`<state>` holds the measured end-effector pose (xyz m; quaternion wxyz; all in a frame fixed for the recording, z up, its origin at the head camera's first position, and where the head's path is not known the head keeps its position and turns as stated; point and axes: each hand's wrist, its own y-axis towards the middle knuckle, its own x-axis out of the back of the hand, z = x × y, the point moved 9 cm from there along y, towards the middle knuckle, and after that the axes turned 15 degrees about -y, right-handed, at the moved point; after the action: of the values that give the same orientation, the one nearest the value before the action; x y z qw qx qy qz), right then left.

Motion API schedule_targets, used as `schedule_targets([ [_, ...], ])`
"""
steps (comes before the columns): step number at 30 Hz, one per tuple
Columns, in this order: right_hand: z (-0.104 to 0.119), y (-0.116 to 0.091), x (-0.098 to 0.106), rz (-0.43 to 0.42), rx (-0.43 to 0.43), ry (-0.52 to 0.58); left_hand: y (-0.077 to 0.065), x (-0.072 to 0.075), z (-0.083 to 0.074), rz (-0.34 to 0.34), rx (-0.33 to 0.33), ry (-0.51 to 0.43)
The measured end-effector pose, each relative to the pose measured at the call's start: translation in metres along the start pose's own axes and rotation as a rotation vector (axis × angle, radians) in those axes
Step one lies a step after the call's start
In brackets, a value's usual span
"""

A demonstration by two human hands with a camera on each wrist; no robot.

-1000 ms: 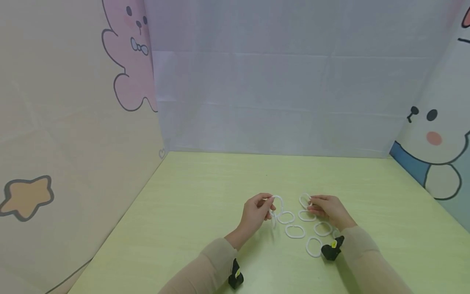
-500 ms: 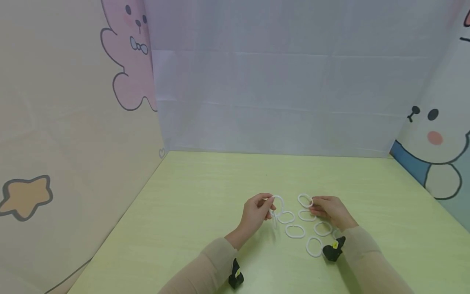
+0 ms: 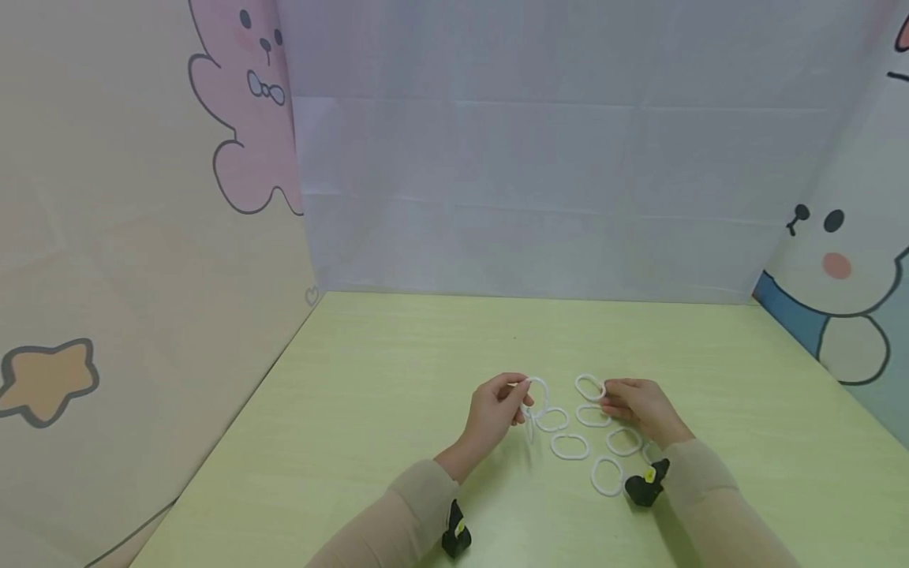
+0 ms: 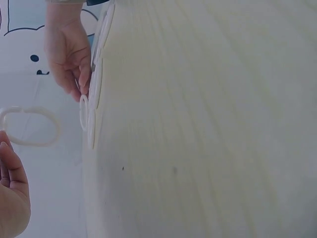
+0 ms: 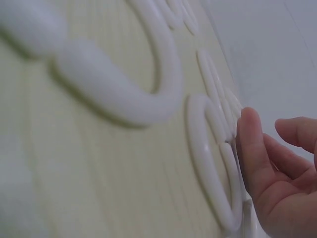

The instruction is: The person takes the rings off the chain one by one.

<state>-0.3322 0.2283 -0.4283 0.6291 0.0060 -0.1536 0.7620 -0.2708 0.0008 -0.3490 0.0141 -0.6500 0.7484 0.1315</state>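
Note:
In the head view, my left hand pinches a white plastic chain link above the table. Another link hangs edge-on under those fingers. The left wrist view shows the raised link with a small gap in its loop. My right hand holds the right edge of a separate white link by the fingertips. That link stands at the right fingertips in the left wrist view. In the right wrist view, the right hand hides the grip.
Several white links lie between and below the hands, including a link in front, a rounder link nearer me and a link beside the right fingers. The pale table meets a grey curtain behind.
The link at my right fingertips has tipped flatter and swung slightly left, while the right hand has shifted a little right. The left hand stays put with its links.

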Motion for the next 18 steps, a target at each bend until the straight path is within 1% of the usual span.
schedule_targets([
  [10, 0.0012, -0.0028, 0.0014, -0.010, 0.014, -0.033, -0.0001, 0.0020, 0.0002, 0.005, -0.005, 0.001],
  [15, 0.0045, -0.0040, -0.0008, -0.002, 0.024, -0.038, -0.0001, 0.0035, 0.0009, 0.002, -0.002, 0.000],
  [18, 0.0085, -0.0055, -0.0031, 0.011, 0.043, -0.043, 0.0000, 0.0043, 0.0010, 0.005, -0.003, -0.002],
])
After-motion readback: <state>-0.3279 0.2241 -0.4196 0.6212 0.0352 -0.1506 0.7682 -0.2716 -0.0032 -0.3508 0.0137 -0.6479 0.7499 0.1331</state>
